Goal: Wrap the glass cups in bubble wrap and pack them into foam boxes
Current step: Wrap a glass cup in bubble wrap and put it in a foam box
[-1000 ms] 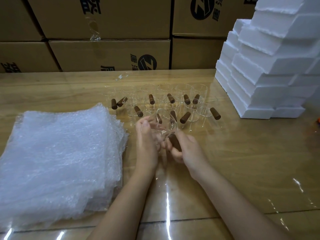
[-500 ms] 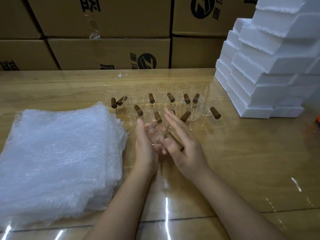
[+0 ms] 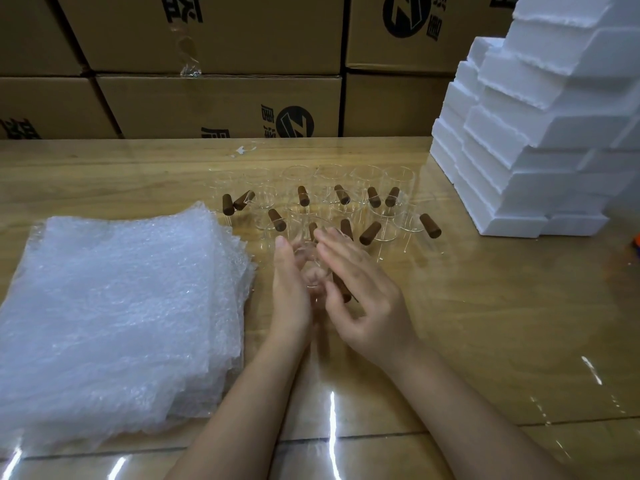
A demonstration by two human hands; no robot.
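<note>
A clear glass cup (image 3: pixel 310 276) with a brown wooden handle (image 3: pixel 341 290) sits between my two hands above the wooden table (image 3: pixel 485 306). My left hand (image 3: pixel 290 292) presses its flat palm and straight fingers against the cup's left side. My right hand (image 3: pixel 363 299) lies against the right side with fingers extended over the handle. Several more glass cups (image 3: pixel 346 202) with brown handles stand just behind my hands. A thick stack of bubble wrap sheets (image 3: pixel 114 306) lies at the left. White foam boxes (image 3: pixel 519 168) are stacked at the right.
Brown cardboard cartons (image 3: pixel 221 105) form a wall along the table's far edge. A small scrap of clear tape (image 3: pixel 244 149) lies on the table behind the cups. An orange object (image 3: pixel 636 242) peeks in at the right edge.
My right hand has let go of its grip on the cup's handle and straightened its fingers. The cup now sits pressed between both palms, slightly lower and nearer to me.
</note>
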